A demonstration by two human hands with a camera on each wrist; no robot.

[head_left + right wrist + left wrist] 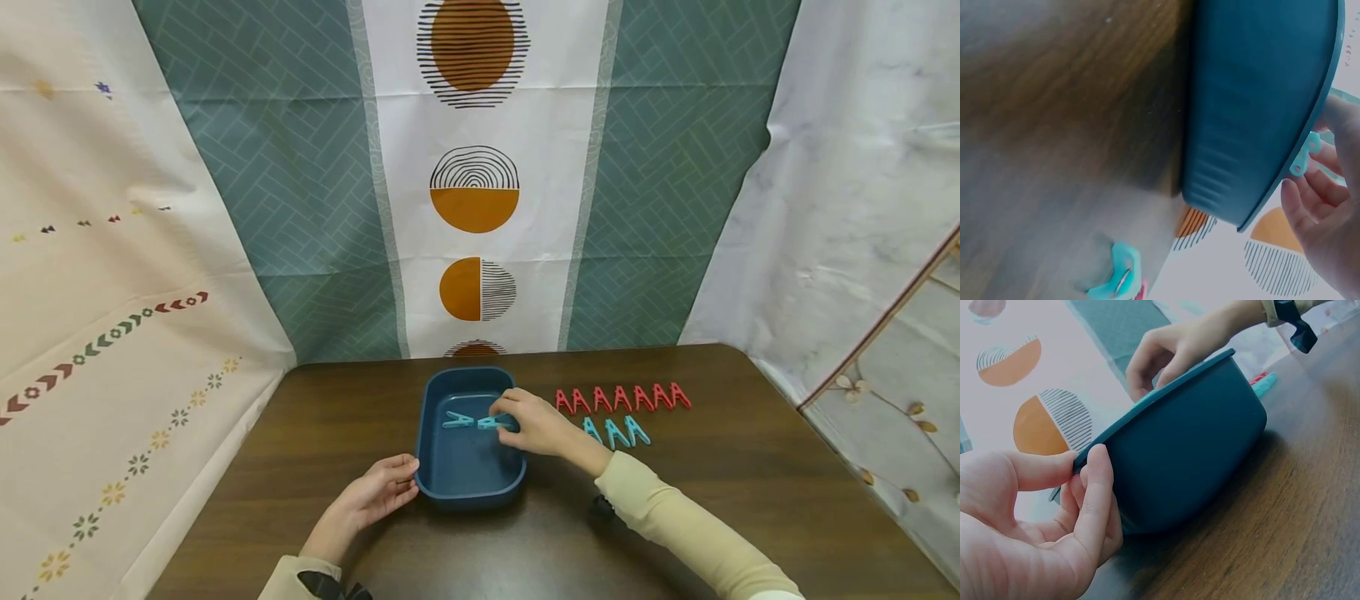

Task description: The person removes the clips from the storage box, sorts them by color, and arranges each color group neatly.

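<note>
A dark blue plastic tub [430,467] sits on the brown table. One teal clothespin [457,420] lies inside it. My right hand [528,421] reaches over the tub's right rim and pinches a second teal clothespin [491,423] just above the tub floor; in the right wrist view that clothespin [1302,159] shows past the tub's rim [1310,131] by my fingers [1310,206]. My left hand [378,492] grips the tub's near-left corner, with thumb and fingers [1094,500] pinching the rim [1166,400].
A row of several red clothespins [621,397] lies on the table to the right of the tub, with three teal ones [617,432] in front of them. Patterned cloth hangs behind and to both sides. The table edge runs close on the left.
</note>
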